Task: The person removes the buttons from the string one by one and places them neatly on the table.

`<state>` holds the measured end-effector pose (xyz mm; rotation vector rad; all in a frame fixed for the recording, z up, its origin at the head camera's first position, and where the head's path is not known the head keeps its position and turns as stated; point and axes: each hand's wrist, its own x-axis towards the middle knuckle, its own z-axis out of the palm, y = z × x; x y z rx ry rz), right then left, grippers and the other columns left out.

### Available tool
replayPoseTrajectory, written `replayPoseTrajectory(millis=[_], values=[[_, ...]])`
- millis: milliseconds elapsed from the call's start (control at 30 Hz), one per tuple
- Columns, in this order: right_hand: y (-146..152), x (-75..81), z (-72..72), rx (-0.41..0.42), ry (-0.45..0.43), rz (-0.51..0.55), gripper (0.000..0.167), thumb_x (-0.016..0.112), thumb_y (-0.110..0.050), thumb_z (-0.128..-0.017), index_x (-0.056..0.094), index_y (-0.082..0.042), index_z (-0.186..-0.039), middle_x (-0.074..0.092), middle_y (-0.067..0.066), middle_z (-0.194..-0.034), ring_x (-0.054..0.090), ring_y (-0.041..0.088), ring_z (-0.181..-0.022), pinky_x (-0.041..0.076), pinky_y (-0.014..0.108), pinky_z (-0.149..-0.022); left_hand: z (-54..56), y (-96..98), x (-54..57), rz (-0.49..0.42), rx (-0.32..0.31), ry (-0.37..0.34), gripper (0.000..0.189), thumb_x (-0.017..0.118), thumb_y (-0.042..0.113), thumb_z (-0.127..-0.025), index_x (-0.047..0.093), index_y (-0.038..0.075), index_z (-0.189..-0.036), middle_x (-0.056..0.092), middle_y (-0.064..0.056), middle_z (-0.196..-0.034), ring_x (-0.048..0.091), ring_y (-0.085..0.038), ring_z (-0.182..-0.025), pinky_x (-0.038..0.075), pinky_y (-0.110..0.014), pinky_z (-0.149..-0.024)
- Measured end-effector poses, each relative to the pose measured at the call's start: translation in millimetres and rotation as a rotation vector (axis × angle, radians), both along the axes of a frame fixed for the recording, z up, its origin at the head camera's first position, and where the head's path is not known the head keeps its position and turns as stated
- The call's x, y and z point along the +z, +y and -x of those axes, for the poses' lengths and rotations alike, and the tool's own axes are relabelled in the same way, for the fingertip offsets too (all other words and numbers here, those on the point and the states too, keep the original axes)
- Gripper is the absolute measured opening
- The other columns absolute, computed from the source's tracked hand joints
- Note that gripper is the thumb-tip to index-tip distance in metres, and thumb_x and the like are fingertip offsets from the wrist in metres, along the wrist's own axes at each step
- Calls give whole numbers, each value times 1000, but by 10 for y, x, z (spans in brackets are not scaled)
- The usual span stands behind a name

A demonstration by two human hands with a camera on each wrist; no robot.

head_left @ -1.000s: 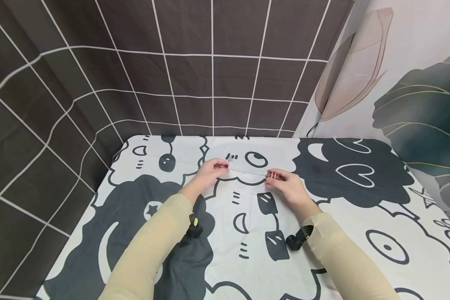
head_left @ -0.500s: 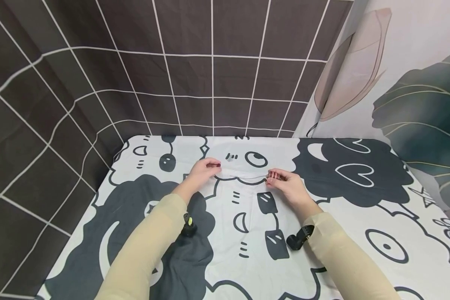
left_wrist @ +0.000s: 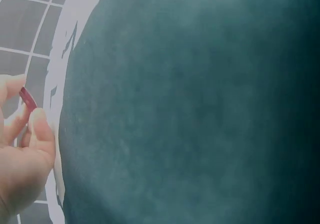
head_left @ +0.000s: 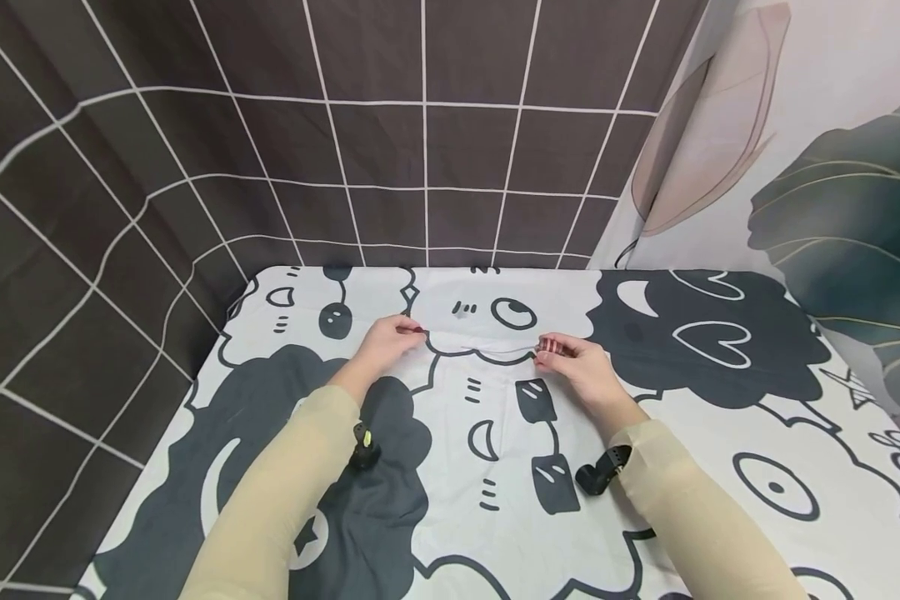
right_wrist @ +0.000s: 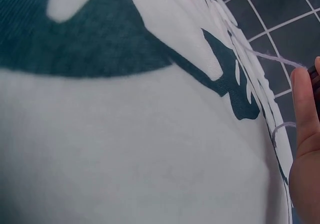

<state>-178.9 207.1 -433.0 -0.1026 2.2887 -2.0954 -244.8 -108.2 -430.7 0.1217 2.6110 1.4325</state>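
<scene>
My left hand (head_left: 386, 343) pinches a small dark red piece (left_wrist: 28, 98) between thumb and fingers, above the bedsheet. To its right, my right hand (head_left: 585, 371) grips a small red-and-white striped thing (head_left: 549, 345); the fingers cover much of it, and I cannot tell its kind. A thin pale string (right_wrist: 275, 58) runs from the right hand toward the left hand in the right wrist view. Near the right thumb, a second short bit of string (right_wrist: 284, 125) curves down. In the head view the string is faint against the white cloth.
Under both hands spreads a white sheet (head_left: 465, 533) printed with dark cartoon clouds and faces. A dark curtain (head_left: 465, 150) with a white grid stands behind and at the left. At the right hangs a pale cloth (head_left: 810, 67) with leaf prints. Each wrist wears a black camera.
The left hand has moved left, away from the right hand, widening the gap between them. The right hand stays almost in place, still gripping the striped thing.
</scene>
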Motion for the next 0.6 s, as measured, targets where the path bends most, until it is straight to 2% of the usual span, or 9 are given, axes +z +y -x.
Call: replayPoseTrajectory(millis=[167, 333, 467, 600], values=[[-10, -9, 2, -6, -7, -8, 41, 64, -1, -85, 52, 15, -120, 64, 2, -87, 67, 9, -75, 53, 24, -73, 0, -33, 22, -24, 45, 22, 33, 62, 22, -89, 59, 0, -114, 61, -14, -110, 58, -25, -99, 48, -33, -83], [-17, -18, 5, -2, -9, 16, 41, 64, 0, -85, 51, 16, -120, 63, 3, -88, 67, 10, -76, 53, 26, -74, 8, -82, 14, 1, 65, 38, 31, 62, 24, -89, 60, 3, -112, 62, -12, -107, 58, -24, -97, 48, -33, -82], [-17, -15, 9, -7, -9, 13, 40, 64, 0, -84, 53, 14, -120, 64, 4, -90, 67, 9, -77, 53, 27, -75, 7, -119, 30, 12, 69, 27, 34, 63, 25, -89, 60, 3, -114, 63, -12, -108, 59, -23, -97, 49, -33, -81], [-19, -6, 4, -10, -11, -29, 41, 64, -2, -84, 54, 12, -121, 66, 4, -93, 66, 8, -80, 53, 24, -76, 12, -165, 26, -34, 82, -6, 36, 64, 25, -88, 61, 3, -116, 64, -12, -108, 61, -22, -91, 49, -31, -77]])
